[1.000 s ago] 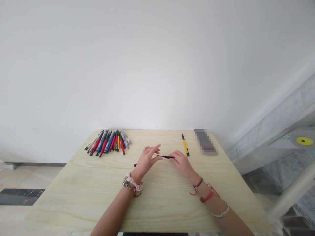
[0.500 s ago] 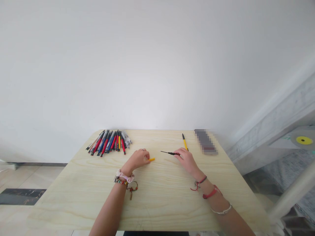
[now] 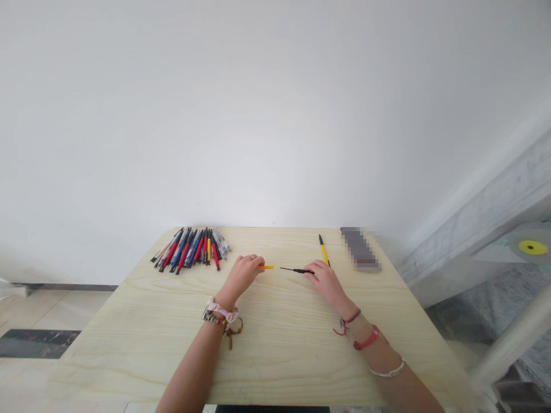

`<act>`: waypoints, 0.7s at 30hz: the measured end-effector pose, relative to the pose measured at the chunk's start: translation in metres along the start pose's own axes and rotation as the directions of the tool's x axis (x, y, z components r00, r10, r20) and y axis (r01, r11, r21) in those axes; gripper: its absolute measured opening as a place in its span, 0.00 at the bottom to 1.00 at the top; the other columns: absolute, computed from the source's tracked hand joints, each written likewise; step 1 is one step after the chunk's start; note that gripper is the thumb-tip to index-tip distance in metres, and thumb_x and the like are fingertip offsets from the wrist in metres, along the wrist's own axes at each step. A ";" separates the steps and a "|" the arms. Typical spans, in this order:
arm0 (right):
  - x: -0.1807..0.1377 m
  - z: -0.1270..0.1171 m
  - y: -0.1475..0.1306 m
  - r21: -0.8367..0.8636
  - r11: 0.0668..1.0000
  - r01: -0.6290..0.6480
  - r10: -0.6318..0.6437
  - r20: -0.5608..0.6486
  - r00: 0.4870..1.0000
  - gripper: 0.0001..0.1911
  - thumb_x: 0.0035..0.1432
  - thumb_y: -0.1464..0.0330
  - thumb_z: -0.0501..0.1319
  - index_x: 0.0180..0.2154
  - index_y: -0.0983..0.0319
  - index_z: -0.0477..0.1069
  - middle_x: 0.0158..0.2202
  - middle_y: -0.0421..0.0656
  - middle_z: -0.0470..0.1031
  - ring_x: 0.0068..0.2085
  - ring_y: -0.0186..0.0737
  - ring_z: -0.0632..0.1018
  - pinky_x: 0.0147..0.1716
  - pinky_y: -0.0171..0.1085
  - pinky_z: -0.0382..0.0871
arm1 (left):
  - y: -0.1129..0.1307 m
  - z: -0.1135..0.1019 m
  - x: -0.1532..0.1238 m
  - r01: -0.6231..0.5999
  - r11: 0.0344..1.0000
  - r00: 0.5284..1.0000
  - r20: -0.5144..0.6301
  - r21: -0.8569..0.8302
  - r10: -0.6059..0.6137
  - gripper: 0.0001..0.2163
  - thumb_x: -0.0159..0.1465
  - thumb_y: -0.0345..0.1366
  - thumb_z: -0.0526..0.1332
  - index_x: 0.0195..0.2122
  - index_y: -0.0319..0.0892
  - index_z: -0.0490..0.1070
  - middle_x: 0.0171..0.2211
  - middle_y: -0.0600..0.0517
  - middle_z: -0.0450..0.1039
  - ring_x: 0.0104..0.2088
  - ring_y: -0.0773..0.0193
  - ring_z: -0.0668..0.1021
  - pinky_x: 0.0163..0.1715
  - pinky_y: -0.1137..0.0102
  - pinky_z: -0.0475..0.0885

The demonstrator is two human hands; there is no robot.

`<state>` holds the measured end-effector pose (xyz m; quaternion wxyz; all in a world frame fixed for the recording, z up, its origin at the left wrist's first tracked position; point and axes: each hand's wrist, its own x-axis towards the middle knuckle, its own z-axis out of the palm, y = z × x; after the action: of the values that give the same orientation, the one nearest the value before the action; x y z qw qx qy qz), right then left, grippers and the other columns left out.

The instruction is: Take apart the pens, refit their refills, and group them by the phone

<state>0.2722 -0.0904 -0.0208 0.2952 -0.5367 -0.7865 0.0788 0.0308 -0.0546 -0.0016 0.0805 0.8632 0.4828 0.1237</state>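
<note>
Between the fingers of my left hand (image 3: 244, 274) is a yellow pen barrel (image 3: 268, 267), its free end pointing right. My right hand (image 3: 325, 278) is closed on a black pen part (image 3: 297, 270) with a thin dark refill sticking out to the left. The refill's tip faces the barrel's end, with a small gap between them. Just behind my right hand lies a yellow pen (image 3: 323, 249) with black ends, its near end partly hidden by the hand.
Several pens (image 3: 189, 248) in red, blue, yellow, black and clear lie in a group at the back left of the wooden table (image 3: 275, 344). A blurred-out dark flat object (image 3: 360, 248) rests at the back right. A white wall (image 3: 275, 143) stands behind the table.
My left hand has moved slightly up and away from me, bringing the yellow barrel roughly level and in line with the refill. My right hand has barely moved.
</note>
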 end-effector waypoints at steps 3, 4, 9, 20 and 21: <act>0.000 0.001 0.000 -0.021 1.000 0.007 -0.006 0.016 1.000 0.04 0.50 0.74 0.57 0.29 0.63 0.70 0.29 0.43 0.70 0.34 0.38 0.70 0.35 0.38 0.65 | 0.002 0.001 0.000 -0.005 1.000 1.000 0.005 0.002 0.005 0.04 0.58 0.34 0.54 0.32 0.42 0.66 0.31 0.53 0.70 0.33 0.65 0.71 0.34 0.70 0.59; 0.000 0.001 -0.001 -0.030 0.999 0.011 -0.011 0.018 1.000 0.04 0.50 0.74 0.57 0.30 0.63 0.70 0.29 0.43 0.70 0.34 0.39 0.70 0.35 0.38 0.65 | 0.003 0.001 0.000 -0.006 1.000 1.000 0.006 0.000 0.006 0.04 0.58 0.34 0.54 0.32 0.42 0.66 0.31 0.53 0.70 0.33 0.65 0.71 0.34 0.70 0.59; -0.002 0.002 -0.006 -0.088 0.994 0.065 -0.066 -0.014 0.998 0.04 0.51 0.73 0.57 0.30 0.63 0.70 0.29 0.44 0.70 0.33 0.40 0.70 0.35 0.40 0.64 | 0.009 0.000 -0.001 -0.025 1.000 1.000 0.009 -0.005 0.025 0.04 0.57 0.33 0.54 0.32 0.43 0.66 0.32 0.53 0.70 0.34 0.65 0.71 0.35 0.70 0.59; -0.004 0.005 -0.021 -0.164 0.975 0.147 -0.159 -0.063 0.985 0.05 0.53 0.72 0.54 0.30 0.62 0.68 0.29 0.44 0.68 0.32 0.39 0.68 0.32 0.39 0.62 | 0.027 0.013 0.002 -0.114 0.991 0.993 0.000 -0.067 0.114 0.05 0.58 0.34 0.54 0.34 0.44 0.67 0.33 0.53 0.70 0.36 0.66 0.71 0.36 0.69 0.59; -0.004 0.005 -0.022 -0.164 0.975 0.150 -0.162 -0.065 0.985 0.05 0.53 0.72 0.54 0.30 0.62 0.68 0.29 0.44 0.68 0.32 0.39 0.67 0.32 0.39 0.62 | 0.028 0.014 0.002 -0.120 0.990 0.993 -0.007 -0.070 0.120 0.06 0.58 0.34 0.53 0.35 0.44 0.67 0.33 0.53 0.70 0.36 0.66 0.71 0.36 0.69 0.59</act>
<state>0.2532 -0.1018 -0.0169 0.2875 -0.4977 -0.8178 -0.0284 0.0581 -0.0680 -0.0074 0.1027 0.8871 0.4255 0.1466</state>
